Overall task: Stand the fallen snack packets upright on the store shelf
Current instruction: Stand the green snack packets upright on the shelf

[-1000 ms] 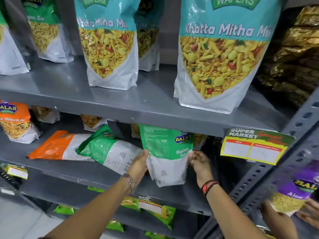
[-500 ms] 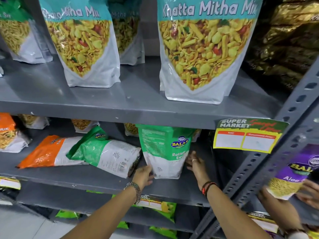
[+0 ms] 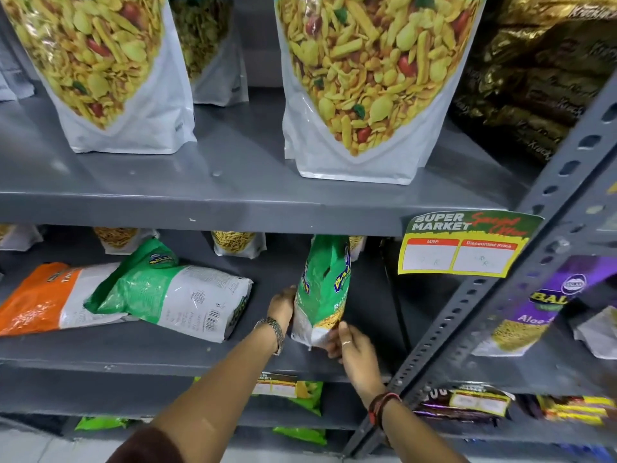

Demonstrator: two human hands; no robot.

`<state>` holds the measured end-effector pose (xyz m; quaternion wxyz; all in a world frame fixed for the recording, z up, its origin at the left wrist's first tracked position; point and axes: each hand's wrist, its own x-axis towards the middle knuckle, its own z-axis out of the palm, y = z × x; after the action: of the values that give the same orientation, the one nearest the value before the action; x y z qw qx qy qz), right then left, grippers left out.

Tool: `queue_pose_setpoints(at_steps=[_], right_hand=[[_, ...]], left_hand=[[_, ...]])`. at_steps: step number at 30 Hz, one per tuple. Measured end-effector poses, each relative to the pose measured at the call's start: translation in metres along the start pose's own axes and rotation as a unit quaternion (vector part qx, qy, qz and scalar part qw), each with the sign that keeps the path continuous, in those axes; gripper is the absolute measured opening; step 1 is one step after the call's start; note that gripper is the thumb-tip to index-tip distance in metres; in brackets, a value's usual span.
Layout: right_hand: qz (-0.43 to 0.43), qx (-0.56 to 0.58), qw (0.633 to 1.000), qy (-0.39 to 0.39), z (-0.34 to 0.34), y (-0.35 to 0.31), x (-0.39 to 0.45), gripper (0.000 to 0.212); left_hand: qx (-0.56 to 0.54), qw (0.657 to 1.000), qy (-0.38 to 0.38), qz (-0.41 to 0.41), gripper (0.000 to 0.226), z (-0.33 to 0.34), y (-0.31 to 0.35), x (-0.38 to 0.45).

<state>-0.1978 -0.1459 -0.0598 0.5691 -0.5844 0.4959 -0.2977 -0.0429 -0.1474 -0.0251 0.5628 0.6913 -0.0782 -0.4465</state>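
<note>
A green and white snack packet (image 3: 325, 289) stands upright on the middle grey shelf (image 3: 167, 354), turned edge-on toward me. My left hand (image 3: 282, 305) presses its left side and my right hand (image 3: 347, 342) grips its bottom right corner. To the left, a second green and white packet (image 3: 173, 289) lies flat on its side. It rests partly on an orange and white packet (image 3: 50, 299), which also lies flat.
Large mix pouches (image 3: 367, 81) stand on the upper shelf. Smaller packets (image 3: 238, 243) stand at the back of the middle shelf. A price tag (image 3: 462, 247) hangs from the shelf edge. A perforated steel post (image 3: 500, 272) slants at right, with a purple packet (image 3: 541, 305) beyond it.
The upright green packet has been turned from face-on to edge-on. Both hands shifted lower onto its base. The view has moved closer and down.
</note>
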Motion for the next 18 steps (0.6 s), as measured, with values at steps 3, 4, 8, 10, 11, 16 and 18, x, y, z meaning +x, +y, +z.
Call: queue_pose_setpoints(at_steps=[3,4,8,10,11,16,18], right_hand=[[0.018,0.025,0.995,0.096,-0.013,-0.011,0.013,0.033],[0.034,0.027,0.993,0.106,-0.017,-0.016,0.021,0.033],[0.057,0.029,0.997,0.034,-0.026,-0.046,0.048,0.058],[0.077,0.056,0.995,0.006,-0.022,-0.059,0.057,0.055],[0.098,0.067,0.993,-0.001,-0.018,-0.065,0.059,0.055],[0.159,0.128,0.978,-0.046,-0.003,-0.073,0.063,0.073],[0.136,0.159,0.977,-0.040,-0.006,-0.071,0.056,0.069]], left_hand=[[-0.016,0.998,0.056,0.023,0.034,-0.006,-0.019,-0.012],[-0.023,0.996,0.077,0.039,0.032,-0.008,-0.028,-0.020],[-0.018,0.994,0.068,0.084,0.036,-0.011,-0.071,-0.063],[-0.018,0.997,0.041,0.066,0.040,-0.010,-0.082,-0.076],[-0.023,0.998,0.025,0.055,0.042,-0.009,-0.084,-0.078],[-0.051,0.998,-0.029,0.018,0.050,0.005,-0.073,-0.079],[-0.073,0.997,-0.011,0.008,0.051,0.007,-0.065,-0.076]])
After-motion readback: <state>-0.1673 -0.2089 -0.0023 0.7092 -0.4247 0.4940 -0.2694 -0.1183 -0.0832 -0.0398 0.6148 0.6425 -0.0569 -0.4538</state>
